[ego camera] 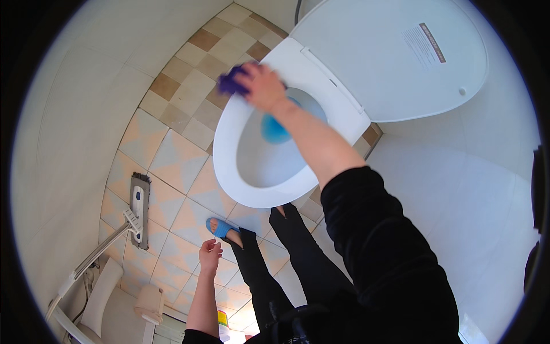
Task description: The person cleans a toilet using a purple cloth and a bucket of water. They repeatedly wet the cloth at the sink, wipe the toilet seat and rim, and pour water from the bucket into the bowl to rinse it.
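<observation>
My right hand (263, 87) presses a dark purple cloth (233, 81) on the far left part of the white rim of the toilet (227, 146). Both the hand and the cloth are somewhat blurred. Inside the bowl lies bright blue water (275, 129), partly covered by my forearm. Leaning back behind the bowl is the raised toilet lid (412, 56), which bears a printed label. My left hand (210, 253) hangs over the tiled floor with its fingers loosely curled and apart, holding nothing, near my foot in a blue slipper (221, 227).
On the floor at the left lies a flat mop head (139, 210), its long handle (92, 258) leaning to the lower left. A toilet paper roll (149, 303) is at the bottom left. White walls close in on the left and right.
</observation>
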`<state>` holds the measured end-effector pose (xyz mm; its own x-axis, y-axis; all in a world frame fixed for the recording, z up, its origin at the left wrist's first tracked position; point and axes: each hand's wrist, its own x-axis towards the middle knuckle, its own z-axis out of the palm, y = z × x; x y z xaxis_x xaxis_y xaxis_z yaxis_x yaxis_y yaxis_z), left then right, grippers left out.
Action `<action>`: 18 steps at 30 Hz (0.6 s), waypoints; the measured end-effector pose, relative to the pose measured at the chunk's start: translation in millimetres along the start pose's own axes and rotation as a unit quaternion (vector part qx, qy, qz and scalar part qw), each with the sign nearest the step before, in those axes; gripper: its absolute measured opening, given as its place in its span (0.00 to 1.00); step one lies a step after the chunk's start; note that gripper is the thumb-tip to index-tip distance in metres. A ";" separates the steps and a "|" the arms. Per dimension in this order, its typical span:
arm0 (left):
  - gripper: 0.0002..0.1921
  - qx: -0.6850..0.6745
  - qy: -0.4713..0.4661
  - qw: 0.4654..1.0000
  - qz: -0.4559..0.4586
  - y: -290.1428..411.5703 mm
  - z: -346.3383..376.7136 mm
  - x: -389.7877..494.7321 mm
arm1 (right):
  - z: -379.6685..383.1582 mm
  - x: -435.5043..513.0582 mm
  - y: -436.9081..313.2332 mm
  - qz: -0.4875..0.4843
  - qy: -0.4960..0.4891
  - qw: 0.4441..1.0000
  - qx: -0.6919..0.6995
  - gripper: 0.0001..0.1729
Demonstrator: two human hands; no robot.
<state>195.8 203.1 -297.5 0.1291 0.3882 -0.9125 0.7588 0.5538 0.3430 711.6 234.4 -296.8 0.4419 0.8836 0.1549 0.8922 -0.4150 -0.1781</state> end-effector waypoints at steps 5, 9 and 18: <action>0.13 -0.025 -0.019 0.999 0.004 -2.8 6.5 -1.5 | -40.0 -1.9 95.7 0.151 -0.076 0.976 -0.136 0.33; 0.12 -0.043 -0.046 0.998 0.022 12.5 11.4 -4.6 | -53.9 -76.2 113.7 0.183 -0.045 0.968 -0.163 0.36; 0.12 -0.096 -0.050 0.994 0.032 4.4 -13.4 -12.6 | -58.5 -250.0 47.5 0.398 -0.050 0.908 -0.117 0.38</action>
<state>189.0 210.5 -281.6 0.2437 0.3570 -0.9018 0.6125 0.6643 0.4285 648.9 -18.9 -287.1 0.9557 0.2936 -0.0228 0.2940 -0.9556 0.0184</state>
